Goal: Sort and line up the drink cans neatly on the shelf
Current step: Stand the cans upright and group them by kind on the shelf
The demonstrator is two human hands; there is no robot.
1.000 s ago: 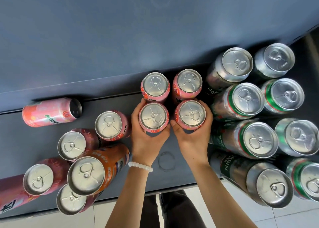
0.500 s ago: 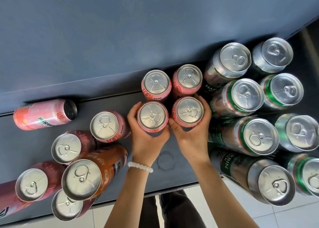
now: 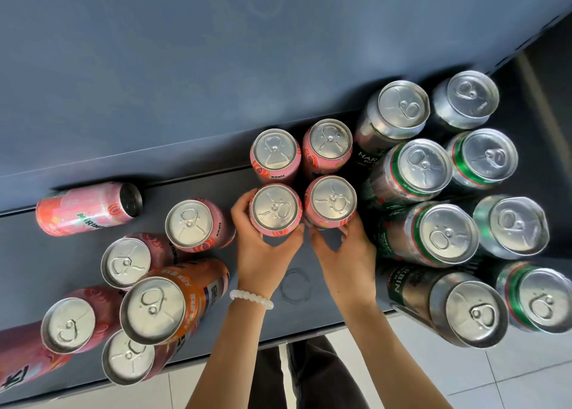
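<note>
Four pink cans stand in a square block mid-shelf. My left hand [image 3: 263,253] grips the front left pink can [image 3: 275,209], fingers round its left side and thumb on its near side. The front right pink can [image 3: 332,201] is held by my right hand [image 3: 343,253] at its near side, between thumb and curled fingertips. Right behind them stand two more pink cans [image 3: 275,150] [image 3: 329,140]. The block sits on the dark grey shelf [image 3: 62,253].
Several green and silver beer cans [image 3: 424,167] stand in rows at the right, close to my right hand. At the left are loose pink cans [image 3: 188,222], one lying pink can [image 3: 83,210] and an orange can [image 3: 154,309]. A blue back wall [image 3: 185,68] rises behind.
My right hand's fingers have slipped back from the can's right side to its near side. The two front cans sit a little closer to the back pair.
</note>
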